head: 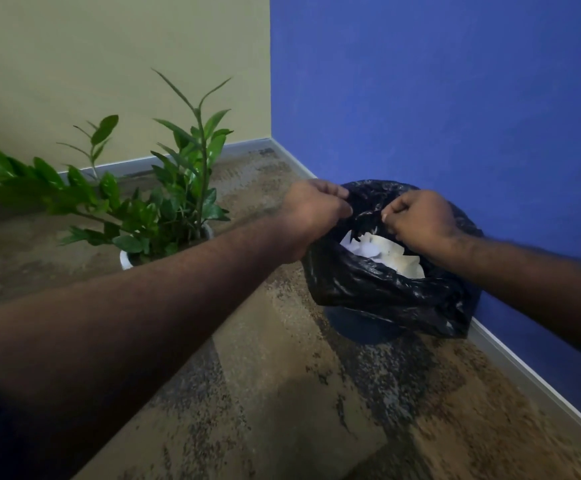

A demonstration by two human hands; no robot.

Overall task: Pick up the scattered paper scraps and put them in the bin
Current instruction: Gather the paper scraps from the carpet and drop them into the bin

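— While we have both hands at the far rim of the bin [361, 329], where do the paper scraps [382, 252] stand?

— We see a white and cream heap of them lying inside the black liner [379, 289], down in the bin's mouth. On the patch of carpet [282, 393] in view we find no loose scraps, so we judge the collecting nearly or wholly done, though the floor outside the view is unknown to us.

— And our grip?

— Our left hand [313, 211] is curled closed, its fingers pinching a fold of the liner at the far-left edge. Our right hand [420, 221] is closed as well, thumb and fingers nipping the plastic just beside the left; the two hands sit near each other but apart. Whether a scrap is also caught in the right hand's pinch we cannot tell.

— What could go wrong?

— The liner is thin and slack. If we tug the two pinches apart, or upward too sharply, we think it could tear or slip off the rim, and the overhang on the near side might slide in. A hard pull could also tip the light bin toward us and spill the heap back onto the carpet.

— Anything nearby to mind?

— The potted plant [164, 202] stands to the left, close to our left forearm; a wide elbow swing could brush its leaves. The blue wall [455, 98] just behind the bin leaves us little room on the far side.
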